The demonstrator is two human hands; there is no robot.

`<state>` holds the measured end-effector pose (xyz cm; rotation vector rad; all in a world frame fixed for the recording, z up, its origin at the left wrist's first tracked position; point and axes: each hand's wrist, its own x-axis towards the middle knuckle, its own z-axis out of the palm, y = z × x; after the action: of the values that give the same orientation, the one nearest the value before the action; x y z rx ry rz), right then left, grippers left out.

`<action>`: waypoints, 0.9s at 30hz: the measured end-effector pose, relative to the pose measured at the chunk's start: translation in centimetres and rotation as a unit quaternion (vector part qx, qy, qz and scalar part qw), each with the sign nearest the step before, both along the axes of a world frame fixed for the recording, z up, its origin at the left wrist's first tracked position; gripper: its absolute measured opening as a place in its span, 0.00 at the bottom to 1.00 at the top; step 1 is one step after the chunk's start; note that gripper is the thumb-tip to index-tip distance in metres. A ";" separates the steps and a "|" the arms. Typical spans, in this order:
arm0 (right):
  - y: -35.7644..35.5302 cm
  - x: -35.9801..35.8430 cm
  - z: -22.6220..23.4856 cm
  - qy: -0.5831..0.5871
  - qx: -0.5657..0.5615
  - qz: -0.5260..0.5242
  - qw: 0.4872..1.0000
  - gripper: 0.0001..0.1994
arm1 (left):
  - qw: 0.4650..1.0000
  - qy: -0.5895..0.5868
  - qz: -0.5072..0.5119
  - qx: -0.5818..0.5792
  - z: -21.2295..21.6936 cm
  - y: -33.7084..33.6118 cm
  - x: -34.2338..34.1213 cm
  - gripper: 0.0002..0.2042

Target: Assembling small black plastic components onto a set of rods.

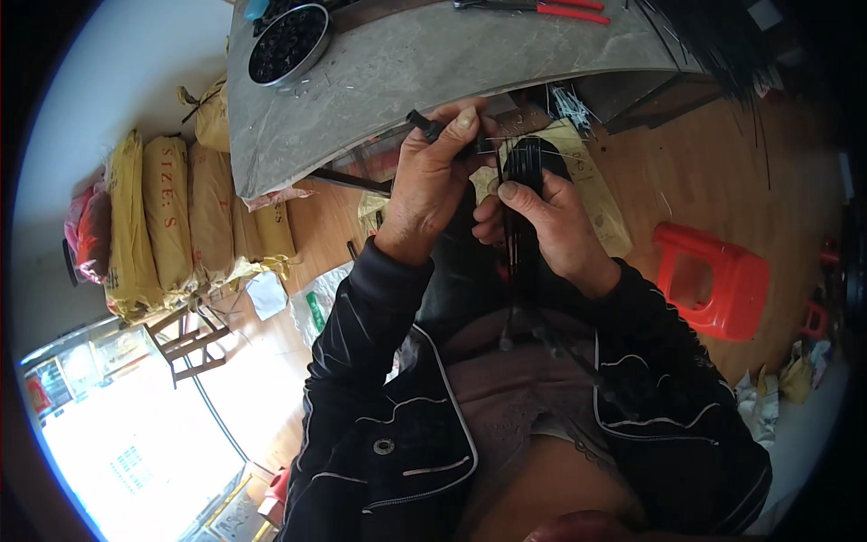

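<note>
My left hand (433,167) is closed around a short black tube-like part (421,121), whose end sticks out past the thumb. Just beside it, my right hand (551,217) grips a bundle of thin black rods (511,230), thumb pressed across them. The rods run down toward my lap and end in small dark tips. Fine metal wires or pins cross between the two hands, near the top of the bundle. Whether they join the black part is too small to tell. Both hands are held over my legs, in front of the table edge.
On the grey table (388,99) stand a metal bowl (312,65) of small black parts and red-handled pliers (569,11). More black rods (722,41) lie at the far right. A red stool (718,280) stands to the right; yellow and brown sacks (167,212) line the left wall.
</note>
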<state>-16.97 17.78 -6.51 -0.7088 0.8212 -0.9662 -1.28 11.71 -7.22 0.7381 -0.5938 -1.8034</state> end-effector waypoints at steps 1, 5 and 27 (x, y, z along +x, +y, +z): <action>0.0 0.0 -0.1 0.003 0.000 0.007 1.000 0.12 | 1.000 -0.017 -0.006 -0.015 0.0 0.2 0.1 0.12; -0.2 0.4 0.0 -0.002 0.018 0.003 1.000 0.12 | 0.998 -0.053 -0.001 -0.040 0.1 0.5 0.3 0.11; -0.2 1.3 -0.3 0.012 0.016 0.008 1.000 0.09 | 0.998 0.003 0.018 -0.052 0.2 0.7 1.1 0.09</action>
<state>-15.67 17.60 -6.84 -0.7007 0.8495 -0.9304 -0.14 12.42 -7.06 0.6692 -0.6613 -1.7268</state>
